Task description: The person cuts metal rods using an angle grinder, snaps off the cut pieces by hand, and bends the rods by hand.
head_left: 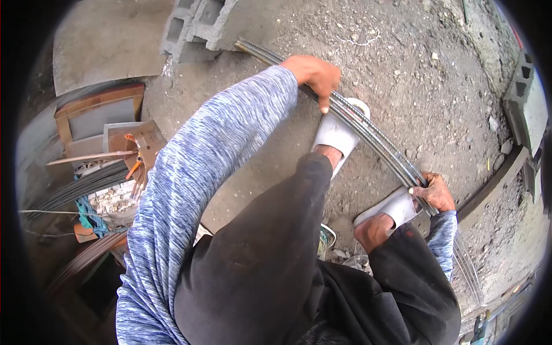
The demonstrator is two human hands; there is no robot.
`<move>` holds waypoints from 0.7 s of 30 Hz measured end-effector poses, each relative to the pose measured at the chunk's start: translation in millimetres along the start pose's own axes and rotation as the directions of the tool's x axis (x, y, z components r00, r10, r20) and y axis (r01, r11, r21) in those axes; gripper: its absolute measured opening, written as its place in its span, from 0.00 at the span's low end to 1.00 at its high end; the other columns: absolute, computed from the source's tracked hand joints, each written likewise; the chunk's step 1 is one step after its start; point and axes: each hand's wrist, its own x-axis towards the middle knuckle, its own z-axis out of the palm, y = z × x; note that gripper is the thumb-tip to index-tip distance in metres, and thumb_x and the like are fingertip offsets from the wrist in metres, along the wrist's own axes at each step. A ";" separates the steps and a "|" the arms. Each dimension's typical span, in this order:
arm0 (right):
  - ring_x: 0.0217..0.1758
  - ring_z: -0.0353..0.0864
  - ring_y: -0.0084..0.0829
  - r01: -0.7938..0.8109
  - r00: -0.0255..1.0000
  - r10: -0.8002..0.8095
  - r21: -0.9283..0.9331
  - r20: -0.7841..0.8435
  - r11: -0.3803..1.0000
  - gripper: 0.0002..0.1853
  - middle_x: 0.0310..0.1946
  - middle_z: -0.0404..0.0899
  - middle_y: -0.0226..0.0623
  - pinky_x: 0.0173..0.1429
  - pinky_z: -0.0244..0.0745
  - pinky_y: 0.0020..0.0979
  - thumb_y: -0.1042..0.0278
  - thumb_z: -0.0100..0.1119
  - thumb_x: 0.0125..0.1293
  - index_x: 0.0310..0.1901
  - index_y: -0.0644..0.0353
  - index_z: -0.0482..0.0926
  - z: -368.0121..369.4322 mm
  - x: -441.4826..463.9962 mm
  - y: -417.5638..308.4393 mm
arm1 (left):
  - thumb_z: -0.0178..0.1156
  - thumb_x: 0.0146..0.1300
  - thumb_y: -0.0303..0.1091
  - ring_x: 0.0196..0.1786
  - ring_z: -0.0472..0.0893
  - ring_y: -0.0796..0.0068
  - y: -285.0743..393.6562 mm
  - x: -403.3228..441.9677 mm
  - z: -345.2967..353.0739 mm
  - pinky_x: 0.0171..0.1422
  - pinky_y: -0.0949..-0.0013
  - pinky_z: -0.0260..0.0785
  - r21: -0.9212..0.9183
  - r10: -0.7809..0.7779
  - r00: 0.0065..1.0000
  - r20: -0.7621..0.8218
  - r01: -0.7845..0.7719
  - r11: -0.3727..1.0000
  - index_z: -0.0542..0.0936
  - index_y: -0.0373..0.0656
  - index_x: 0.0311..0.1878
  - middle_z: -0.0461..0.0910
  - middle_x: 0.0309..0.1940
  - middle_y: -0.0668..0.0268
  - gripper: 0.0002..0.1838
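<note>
A bundle of several ribbed steel rebars (374, 135) runs slantwise from the concrete blocks at the upper left down past my right foot. My left hand (316, 77) is closed around the bundle in its upper part, thumb pointing down beside it. Lower along the same bars, my right hand (435, 192) is wrapped around them near my right knee. Between the hands the bars pass over the toes of my white slippers (338, 135). Beyond the right wrist, the bars are partly hidden by my sleeve.
Hollow concrete blocks (198, 26) stand at the upper left, near the bars' far end. More blocks (526, 98) lie at the right edge. Gravelly ground (368, 52) spreads ahead. To the left are a wooden frame (100, 118), orange-handled tool (134, 167) and thin rods (80, 187).
</note>
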 end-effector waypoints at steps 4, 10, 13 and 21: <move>0.20 0.76 0.20 0.032 0.999 -0.034 -0.130 -0.008 0.991 0.16 0.23 0.79 0.29 0.25 0.72 0.29 0.76 0.79 0.49 0.36 0.66 0.79 0.9 8.5 8.7 | 0.82 0.44 0.37 0.48 0.86 0.52 17.4 20.3 14.6 0.54 0.55 0.75 0.012 0.046 0.999 -0.027 -0.046 0.999 0.87 0.37 0.48 0.88 0.44 0.51 0.27; 0.22 0.75 0.19 0.058 0.998 -0.054 -0.146 0.027 0.988 0.17 0.23 0.77 0.28 0.27 0.72 0.28 0.79 0.78 0.45 0.36 0.65 0.79 1.9 10.3 -4.5 | 0.82 0.44 0.35 0.55 0.85 0.52 15.7 17.2 14.2 0.59 0.56 0.74 -0.073 0.090 0.996 0.007 -0.090 0.993 0.85 0.39 0.55 0.87 0.48 0.51 0.32; 0.23 0.74 0.20 0.073 0.997 -0.074 -0.186 0.000 0.980 0.18 0.23 0.76 0.27 0.28 0.72 0.29 0.78 0.78 0.44 0.36 0.64 0.79 5.5 14.4 -7.7 | 0.81 0.45 0.35 0.56 0.84 0.53 8.4 22.7 14.1 0.59 0.55 0.73 -0.031 0.071 0.997 0.021 -0.070 0.997 0.84 0.41 0.57 0.87 0.49 0.53 0.32; 0.30 0.70 0.22 0.130 0.991 -0.131 -0.247 0.015 0.960 0.18 0.25 0.72 0.24 0.37 0.71 0.30 0.73 0.79 0.44 0.35 0.62 0.79 21.6 34.2 -45.7 | 0.81 0.46 0.36 0.52 0.85 0.55 -18.4 -1.6 -3.6 0.55 0.53 0.73 -0.035 -0.129 0.991 0.047 0.130 0.991 0.87 0.44 0.51 0.88 0.46 0.56 0.26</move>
